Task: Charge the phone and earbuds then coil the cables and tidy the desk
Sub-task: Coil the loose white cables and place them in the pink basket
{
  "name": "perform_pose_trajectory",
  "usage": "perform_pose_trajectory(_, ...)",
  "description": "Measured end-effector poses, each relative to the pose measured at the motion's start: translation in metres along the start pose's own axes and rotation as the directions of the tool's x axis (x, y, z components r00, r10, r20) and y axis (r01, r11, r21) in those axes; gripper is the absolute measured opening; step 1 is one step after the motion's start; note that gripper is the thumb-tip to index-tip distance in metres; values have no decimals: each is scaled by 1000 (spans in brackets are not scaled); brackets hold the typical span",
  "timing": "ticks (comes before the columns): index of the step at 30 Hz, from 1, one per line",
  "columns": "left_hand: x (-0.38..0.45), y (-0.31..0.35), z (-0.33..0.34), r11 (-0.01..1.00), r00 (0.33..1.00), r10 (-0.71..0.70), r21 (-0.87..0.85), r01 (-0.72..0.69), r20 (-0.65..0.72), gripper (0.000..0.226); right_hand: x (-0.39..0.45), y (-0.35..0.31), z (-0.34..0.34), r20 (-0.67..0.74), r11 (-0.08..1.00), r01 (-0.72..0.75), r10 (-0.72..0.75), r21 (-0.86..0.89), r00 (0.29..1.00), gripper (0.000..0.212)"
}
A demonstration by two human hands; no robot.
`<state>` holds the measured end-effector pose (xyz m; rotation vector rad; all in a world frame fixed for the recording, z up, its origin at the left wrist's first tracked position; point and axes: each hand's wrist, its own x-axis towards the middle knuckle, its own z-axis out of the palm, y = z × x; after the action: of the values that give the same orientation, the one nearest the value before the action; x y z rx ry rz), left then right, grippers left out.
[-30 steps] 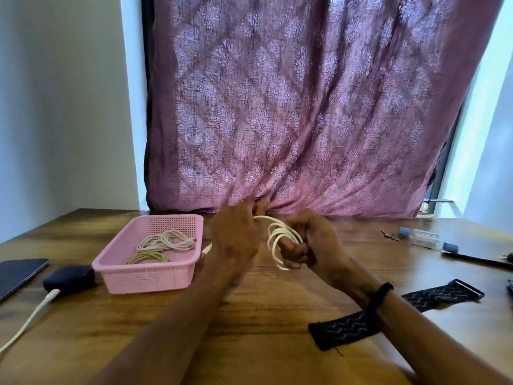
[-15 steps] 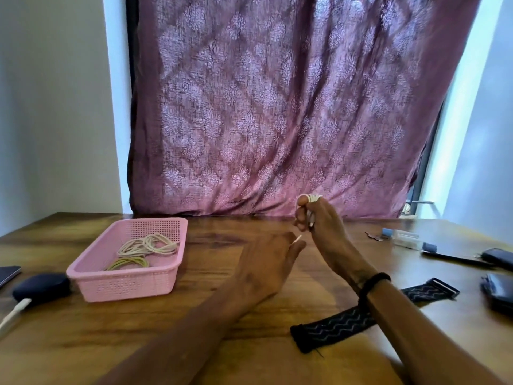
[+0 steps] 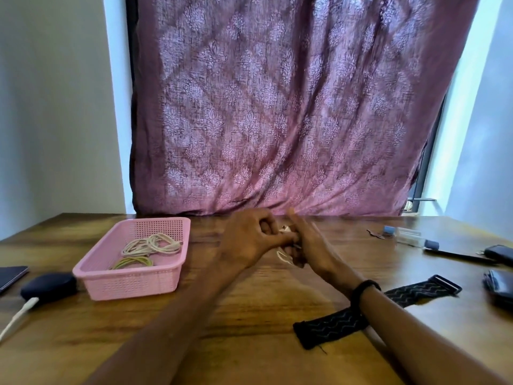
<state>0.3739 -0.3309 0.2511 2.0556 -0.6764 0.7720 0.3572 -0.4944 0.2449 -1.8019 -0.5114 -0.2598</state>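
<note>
Above the middle of the wooden desk (image 3: 249, 337), my left hand (image 3: 247, 240) and my right hand (image 3: 308, 243) meet around a small white coiled cable (image 3: 283, 255). Most of the coil is hidden between the fingers; only a loop below and a bit of white at the top show. Both hands have their fingers curled on it. A pink basket (image 3: 133, 282) to the left holds two coiled cables, one whitish (image 3: 152, 244) and one yellowish-green (image 3: 133, 262). The dark earbuds case (image 3: 48, 286) sits left of the basket with a white cable (image 3: 16, 315) plugged in.
A dark phone or tablet edge (image 3: 11, 276) lies at the far left. A black patterned strap (image 3: 388, 304) runs under my right forearm. At the right are a pen (image 3: 458, 257), a clear tube with blue caps (image 3: 410, 237) and dark devices (image 3: 499, 282). A maroon curtain hangs behind.
The large coil held a second ago has been wound tight. My right hand, raised with it half a second ago, came down and my left hand closed in on it.
</note>
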Motion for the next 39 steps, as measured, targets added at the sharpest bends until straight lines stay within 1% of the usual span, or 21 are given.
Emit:
perform_pose_trajectory(1,3,-3,-1,989,997,-76,-124,76,6,40,2,-3,-2,-12,992,-51,52,119,999,72)
perform_pose_trajectory(3,3,-6,-1,955,986,-145,-248,162,88,47,6,-9,-6,-23,931,-114,130,347,991,68)
perform_pose_trajectory(5,-6,5,10,937,978,-83,-320,142,192,40,6,-14,-6,-44,848,-145,194,510,980,67)
perform_pose_trajectory(6,-13,13,19,922,980,-72,-363,136,183,38,5,-16,-4,-64,812,-158,233,561,970,66)
perform_pose_trajectory(7,-19,20,28,909,987,-89,-394,136,134,38,3,-18,0,-86,783,-176,280,597,956,65)
perform_pose_trajectory(8,-23,24,35,918,993,-109,-377,120,52,39,3,-19,3,-105,764,-193,322,616,941,65)
perform_pose_trajectory(9,-26,25,41,948,994,-100,-309,83,-39,39,2,-18,5,-115,750,-206,352,628,929,65)
perform_pose_trajectory(11,-23,17,44,996,987,-25,-83,12,-159,43,3,-15,8,-124,741,-203,360,640,925,67)
perform_pose_trajectory(13,-21,10,37,996,980,21,93,-2,-200,49,4,-15,13,-149,775,-181,334,606,931,64)
perform_pose_trajectory(16,-18,7,32,966,969,28,254,36,-244,63,2,-14,23,-178,829,-120,255,547,950,64)
perform_pose_trajectory(18,-15,4,27,942,966,4,324,83,-259,69,1,-14,28,-174,858,-81,194,507,965,58)
perform_pose_trajectory(21,-14,2,18,951,959,38,306,52,-281,63,-2,-16,38,-134,931,7,46,366,990,41)
perform_pose_trajectory(23,-14,2,14,960,944,48,277,46,-325,61,-4,-11,42,-100,980,53,-34,191,994,22)
perform_pose_trajectory(24,-14,1,13,962,930,21,260,80,-367,57,-4,-7,42,-98,993,81,-72,91,993,17)
perform_pose_trajectory(25,-13,-2,12,964,918,-8,240,112,-396,53,-3,-2,42,-103,992,126,-125,5,987,18)
perform_pose_trajectory(27,-11,-10,11,966,911,-44,215,144,-410,51,-2,1,39,-124,971,217,-228,-95,966,21)
perform_pose_trajectory(31,-7,-16,10,966,880,-135,138,219,-456,54,-1,-1,38,-113,957,280,-286,-71,951,35)
perform_pose_trajectory(33,-8,-15,8,967,862,-136,125,223,-489,54,0,4,37,-114,940,284,-308,-190,944,30)
perform_pose_trajectory(35,-8,-17,5,962,835,-90,169,214,-543,48,1,8,35,-165,913,240,-306,-329,938,29)
perform_pose_trajectory(37,-8,-21,2,949,811,-60,217,226,-582,44,2,8,33,-244,917,217,-307,-333,920,22)
perform_pose_trajectory(39,-7,-24,3,942,818,-90,219,255,-568,49,1,3,30,-234,928,259,-323,-268,917,13)
